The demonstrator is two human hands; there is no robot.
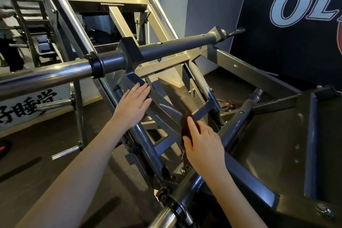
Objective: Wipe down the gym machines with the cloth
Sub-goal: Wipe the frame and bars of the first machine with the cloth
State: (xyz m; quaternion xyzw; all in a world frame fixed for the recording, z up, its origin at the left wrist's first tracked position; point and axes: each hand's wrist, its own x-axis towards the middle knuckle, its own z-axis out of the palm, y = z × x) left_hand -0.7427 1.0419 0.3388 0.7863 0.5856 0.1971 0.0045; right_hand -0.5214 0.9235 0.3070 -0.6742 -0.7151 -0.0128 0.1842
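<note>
A grey steel gym machine (166, 105) of bars and tubes fills the view. My left hand (134, 104) lies flat with straight fingers on one of its slanted grey frame bars, just below a thick horizontal bar (175, 47). My right hand (200, 145) grips a dark reddish-brown cloth (187, 126) and presses it against a lower frame bar near a cross rung. Part of the cloth hangs hidden behind my palm.
A chrome weight sleeve (46, 76) juts out at the left, with short chrome pegs (55, 104) below it. The machine's dark footplate (277, 153) lies at the right. A person (7, 33) stands at the far left by another rack. A dark wall banner (296, 15) hangs behind.
</note>
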